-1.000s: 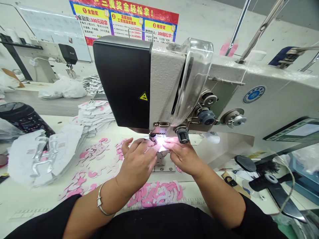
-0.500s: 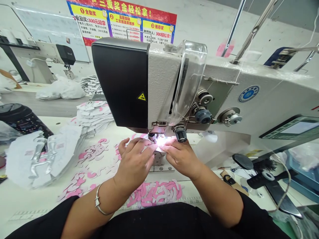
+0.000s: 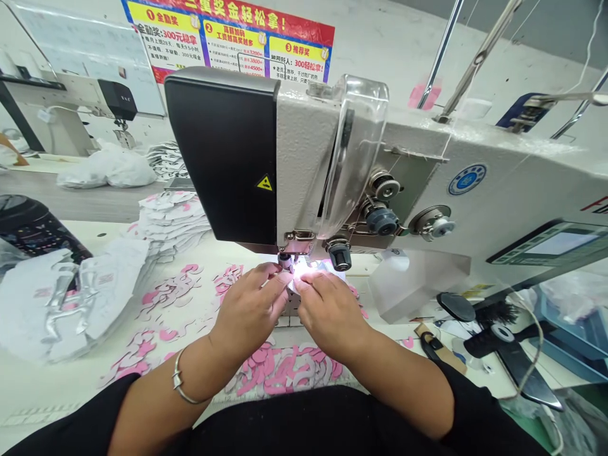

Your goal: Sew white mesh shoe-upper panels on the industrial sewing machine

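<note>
Under the lit needle area of a sewing machine, both my hands pinch a white fabric piece. Glare washes out its details and my fingers cover much of it. My left hand, with a bracelet on the wrist, grips it just left of the needle. From the right, my right hand holds it with thumb and bent fingers. The fingertips of the two hands nearly meet in front of the presser foot. Small curved pink and white pieces lie on the table close to my body.
Left of my hands are more pink scraps, a stack of white pieces, white pieces with silver trim and a dark bottle. A machine screen, a black tool and a blue bin are on the right.
My right hand has turned and come lower, its fingers now bent over the fabric piece. My left hand has shifted slightly with its fingers drawn in. The whole view has moved a little.
</note>
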Available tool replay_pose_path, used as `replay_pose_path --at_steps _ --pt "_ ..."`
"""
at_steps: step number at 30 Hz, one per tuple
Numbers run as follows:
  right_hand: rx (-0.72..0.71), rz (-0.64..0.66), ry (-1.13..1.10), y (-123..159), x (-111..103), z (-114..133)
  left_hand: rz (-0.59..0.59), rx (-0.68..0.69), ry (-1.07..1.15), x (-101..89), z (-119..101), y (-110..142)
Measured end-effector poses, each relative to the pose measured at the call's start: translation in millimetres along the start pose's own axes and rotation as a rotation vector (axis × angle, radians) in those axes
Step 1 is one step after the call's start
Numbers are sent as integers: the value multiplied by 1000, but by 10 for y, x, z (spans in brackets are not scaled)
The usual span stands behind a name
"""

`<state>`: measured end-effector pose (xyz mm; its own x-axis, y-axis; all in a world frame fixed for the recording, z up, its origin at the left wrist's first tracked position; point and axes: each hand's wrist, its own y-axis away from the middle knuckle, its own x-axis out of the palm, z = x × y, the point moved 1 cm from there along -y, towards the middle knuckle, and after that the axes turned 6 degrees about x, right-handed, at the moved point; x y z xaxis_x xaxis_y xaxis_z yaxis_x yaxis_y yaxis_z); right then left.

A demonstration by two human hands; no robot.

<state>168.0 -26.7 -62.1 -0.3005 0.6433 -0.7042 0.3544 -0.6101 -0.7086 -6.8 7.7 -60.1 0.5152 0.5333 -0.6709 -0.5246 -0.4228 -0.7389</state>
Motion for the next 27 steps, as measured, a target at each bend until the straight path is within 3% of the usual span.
replay_pose_path --at_steps 6,11,19,27 --pt "-36 99 -9 8 -48 -58 12 43 48 16 92 -22" --pt "-30 99 -40 7 -72 -101 8 35 116 11 127 -33" --pt "17 28 -87 18 43 -95 -57 -29 280 137 246 -35" --pt "53 -51 -119 7 128 -124 -66 -49 190 250 326 -52"
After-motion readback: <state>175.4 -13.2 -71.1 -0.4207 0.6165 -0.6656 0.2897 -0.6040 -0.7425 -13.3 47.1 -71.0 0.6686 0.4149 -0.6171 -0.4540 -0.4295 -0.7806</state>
